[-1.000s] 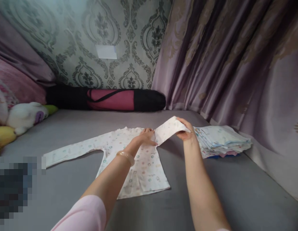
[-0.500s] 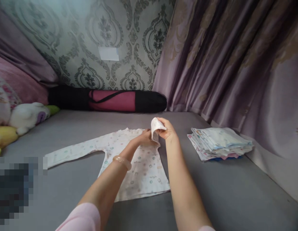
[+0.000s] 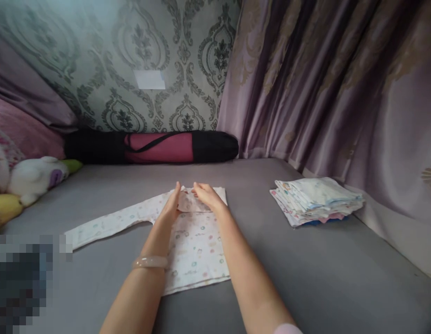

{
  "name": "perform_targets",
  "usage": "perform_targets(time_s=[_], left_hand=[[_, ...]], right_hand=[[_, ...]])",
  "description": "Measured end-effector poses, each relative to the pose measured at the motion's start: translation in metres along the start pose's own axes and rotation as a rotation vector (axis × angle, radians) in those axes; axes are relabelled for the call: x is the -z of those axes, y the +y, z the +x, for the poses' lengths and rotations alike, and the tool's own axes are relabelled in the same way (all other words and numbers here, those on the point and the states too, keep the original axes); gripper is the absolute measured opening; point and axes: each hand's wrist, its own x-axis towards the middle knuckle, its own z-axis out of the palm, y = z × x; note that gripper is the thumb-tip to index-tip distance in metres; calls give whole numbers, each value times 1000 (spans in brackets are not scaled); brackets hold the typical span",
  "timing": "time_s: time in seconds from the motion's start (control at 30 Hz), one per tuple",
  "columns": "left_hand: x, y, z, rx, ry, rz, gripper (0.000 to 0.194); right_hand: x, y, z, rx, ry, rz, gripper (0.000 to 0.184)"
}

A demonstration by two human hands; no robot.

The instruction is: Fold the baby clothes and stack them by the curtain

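Note:
A white long-sleeved child's shirt (image 3: 197,250) with small coloured prints lies flat on the grey surface. Its right-hand sleeve (image 3: 190,204) is folded across the chest, while the other sleeve (image 3: 111,226) stretches out to the left. My left hand (image 3: 171,204) stands on edge at the folded sleeve's end, fingers extended and open. Over the upper part of that sleeve is my right hand (image 3: 209,195), its fingers pointing left and apart, with no clear grip on the cloth. A pale bangle (image 3: 150,262) circles my left wrist.
To the right sits a stack of folded printed clothes (image 3: 318,202). A long black and maroon bag (image 3: 159,147) lies along the wall. Plush toys (image 3: 37,176) are at the left, and curtains (image 3: 299,93) hang at the right. A blurred patch covers the lower left corner.
My right hand has carried the sleeve leftward and laid it over the shirt's chest, then loosened from its end. My left hand has shifted left and turned onto its edge.

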Motion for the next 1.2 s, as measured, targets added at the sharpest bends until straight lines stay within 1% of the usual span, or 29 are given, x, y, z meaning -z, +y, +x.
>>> perform_targets(time_s=[0.07,0.2,0.33,0.4,0.5,0.6,0.67,0.83,0.93,1.0,1.1,1.17,1.2], left_hand=[[0,-1,3,-45,20,79,59],[4,-6,12,-205,60,176,53],[8,-9,14,-301,120,258,49],[10,-9,12,-382,173,369,43],[13,-7,9,-493,248,633,35],[17,-7,8,-561,322,914,32],[20,-8,8,-583,380,1082,31],[20,-14,4,-561,488,1382,34],[16,-16,1,-545,590,1464,35],[14,-16,-1,-533,622,1487,39],[14,-17,-1,-535,583,1465,38],[17,-17,0,-529,558,1428,36],[19,-16,1,-526,548,1418,36]], right_hand=[[5,8,-3,23,39,-157,30],[19,17,-9,28,128,-448,34],[20,27,-16,86,163,-714,42],[17,34,-17,97,162,-805,46],[13,44,-18,57,150,-878,54],[12,54,-18,23,130,-905,61],[12,59,-18,20,132,-916,63],[10,67,-19,38,144,-944,64],[9,69,-21,39,152,-943,63],[8,68,-22,39,153,-919,62],[12,60,-18,1,115,-804,59],[24,52,-14,-56,61,-635,56],[34,48,-13,-80,47,-550,53]])
